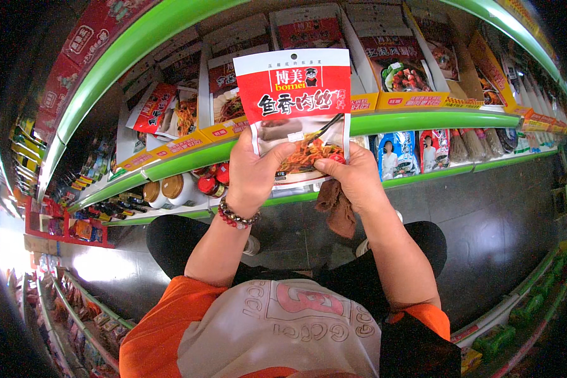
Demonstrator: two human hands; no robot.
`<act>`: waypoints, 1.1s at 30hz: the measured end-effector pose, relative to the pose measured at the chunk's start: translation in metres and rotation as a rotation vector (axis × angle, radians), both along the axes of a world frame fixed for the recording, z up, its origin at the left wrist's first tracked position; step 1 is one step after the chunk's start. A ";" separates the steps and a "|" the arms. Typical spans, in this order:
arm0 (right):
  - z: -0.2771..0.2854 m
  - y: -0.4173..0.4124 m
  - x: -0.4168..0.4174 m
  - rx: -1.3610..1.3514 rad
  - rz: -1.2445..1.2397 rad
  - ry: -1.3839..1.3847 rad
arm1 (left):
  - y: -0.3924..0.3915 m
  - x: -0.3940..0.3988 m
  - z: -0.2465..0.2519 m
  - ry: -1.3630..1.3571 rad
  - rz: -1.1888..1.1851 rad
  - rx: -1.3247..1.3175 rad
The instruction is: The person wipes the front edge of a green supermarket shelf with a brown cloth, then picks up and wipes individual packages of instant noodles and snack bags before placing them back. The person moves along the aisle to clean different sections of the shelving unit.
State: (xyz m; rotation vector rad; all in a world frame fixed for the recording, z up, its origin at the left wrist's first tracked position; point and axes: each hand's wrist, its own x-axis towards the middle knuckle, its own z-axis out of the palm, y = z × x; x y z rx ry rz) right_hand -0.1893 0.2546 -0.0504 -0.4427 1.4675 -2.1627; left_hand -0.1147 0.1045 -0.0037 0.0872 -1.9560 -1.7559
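Note:
A red and white seasoning packet (295, 101) with a picture of a cooked dish is held upright between my two hands, in front of the shelf. My left hand (254, 172) grips its lower left edge, the thumb over the front. My right hand (352, 172) pinches the lower right corner, and a brown cloth (335, 208) hangs from beneath that hand. Similar packets stand in open cardboard boxes behind it; one red packet (156, 111) leans at the left, and another with a meat dish (401, 71) sits to the right.
A green shelf edge (430, 122) curves across the view. On the shelf below are white jars with tan lids (172, 186), red-lidded jars (211, 185), blue packets (397, 153) and bundled noodles (475, 144). Grey floor tiles (472, 203) lie beneath. More shelving (515, 302) stands behind at both sides.

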 end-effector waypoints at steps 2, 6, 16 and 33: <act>-0.005 -0.001 -0.002 0.020 -0.004 0.028 | 0.000 -0.001 -0.001 0.001 0.005 0.006; -0.005 -0.001 -0.002 0.050 -0.011 0.046 | 0.003 0.001 0.001 -0.017 0.036 -0.017; -0.006 0.000 -0.003 0.087 -0.059 0.074 | 0.000 -0.002 -0.004 -0.020 0.036 -0.022; 0.012 0.011 -0.005 0.495 -0.399 0.608 | -0.014 -0.026 0.070 0.121 0.169 -0.634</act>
